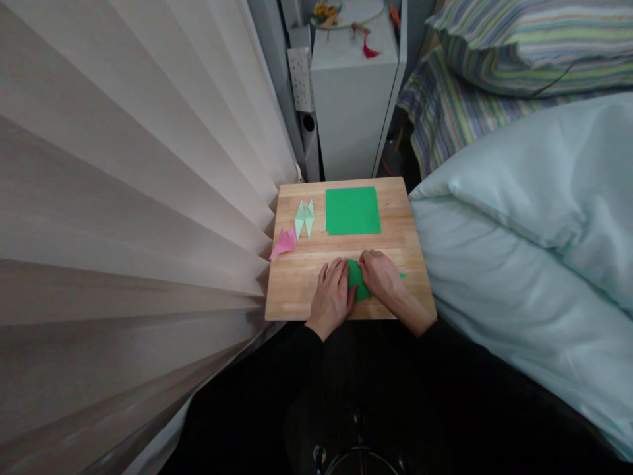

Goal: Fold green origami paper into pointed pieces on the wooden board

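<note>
A folded piece of green origami paper (357, 282) lies near the front edge of the small wooden table (291, 290). My left hand (332, 290) rests flat over its left side, fingers stretched out and thumb at the lower part. Across its right side my right hand (380, 272) is closed, with curled fingers pressed on the paper's upper edge. A green tip shows beyond the right wrist. Parts of the paper are hidden under both hands.
A stack of green paper sheets (353, 211) lies at the back of the table. To its left are a pale green folded paper piece (304, 219) and a pink one (283, 243). A curtain (148, 218) borders the left, a bed with a pale quilt (524, 218) the right, a white cabinet (353, 112) behind.
</note>
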`<state>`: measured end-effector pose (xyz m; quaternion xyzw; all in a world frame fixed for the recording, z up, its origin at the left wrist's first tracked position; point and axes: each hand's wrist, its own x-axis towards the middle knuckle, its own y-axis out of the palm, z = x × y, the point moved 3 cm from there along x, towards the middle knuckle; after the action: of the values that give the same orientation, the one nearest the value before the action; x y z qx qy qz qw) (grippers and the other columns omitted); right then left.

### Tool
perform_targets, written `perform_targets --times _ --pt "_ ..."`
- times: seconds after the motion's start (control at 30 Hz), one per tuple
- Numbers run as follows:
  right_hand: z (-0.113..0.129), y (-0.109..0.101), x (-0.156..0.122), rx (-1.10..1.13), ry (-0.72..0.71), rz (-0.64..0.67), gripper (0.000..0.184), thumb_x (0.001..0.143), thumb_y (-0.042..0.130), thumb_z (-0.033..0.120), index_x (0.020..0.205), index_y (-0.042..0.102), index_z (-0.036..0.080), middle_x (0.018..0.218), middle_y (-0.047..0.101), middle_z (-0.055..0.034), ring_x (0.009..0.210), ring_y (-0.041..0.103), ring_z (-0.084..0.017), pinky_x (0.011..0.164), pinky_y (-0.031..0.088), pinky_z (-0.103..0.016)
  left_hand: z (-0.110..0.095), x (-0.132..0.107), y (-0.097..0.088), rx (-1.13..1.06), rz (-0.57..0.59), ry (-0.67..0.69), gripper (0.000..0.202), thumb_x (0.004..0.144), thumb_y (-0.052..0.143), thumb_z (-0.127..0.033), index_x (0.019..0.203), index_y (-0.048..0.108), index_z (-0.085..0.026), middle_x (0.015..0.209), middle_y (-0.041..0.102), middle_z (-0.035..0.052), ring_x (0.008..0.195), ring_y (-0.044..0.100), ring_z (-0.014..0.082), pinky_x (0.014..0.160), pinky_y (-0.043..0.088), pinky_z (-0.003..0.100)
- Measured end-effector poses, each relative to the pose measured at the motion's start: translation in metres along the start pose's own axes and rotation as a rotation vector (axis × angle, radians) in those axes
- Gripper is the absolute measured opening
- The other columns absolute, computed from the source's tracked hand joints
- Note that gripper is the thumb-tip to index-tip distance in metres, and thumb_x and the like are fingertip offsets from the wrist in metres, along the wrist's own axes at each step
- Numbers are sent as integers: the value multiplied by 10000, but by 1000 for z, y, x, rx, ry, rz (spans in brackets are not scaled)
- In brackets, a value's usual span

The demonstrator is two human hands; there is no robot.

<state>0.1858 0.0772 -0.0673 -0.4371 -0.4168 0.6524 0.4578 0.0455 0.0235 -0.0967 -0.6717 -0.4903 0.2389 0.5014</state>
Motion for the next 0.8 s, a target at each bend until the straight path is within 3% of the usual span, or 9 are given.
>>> perform_targets --times 0.37,0.63,0.8 --pt "1 4 0 -57 -16 -29 293 1035 405 89 1076 695 87 1043 751 -178 959 681 -261 791 458 -322 0 0 1 -4 5 4 531 1042 470 -277 1531 439 -71 1570 521 215 1522 423 330 1278 306 574" --pt "1 4 0 -106 -19 -55 278 1045 408 102 1060 686 96 1014 743 -171 931 661 -263 787 440 -339 -3 0 -1 20 26 24 442 1025 483 -229 1454 545 -142 1511 586 154 1485 453 330 1267 305 568" --pt "6 -7 -9 -169 -72 -130 267 1028 427 101 1125 675 110 1195 698 -208 1104 589 -332 904 417 -427 -6 0 -4 98 10 -51 483 992 504 -205 1470 532 -138 1490 590 180 1470 445 382 1222 318 617"
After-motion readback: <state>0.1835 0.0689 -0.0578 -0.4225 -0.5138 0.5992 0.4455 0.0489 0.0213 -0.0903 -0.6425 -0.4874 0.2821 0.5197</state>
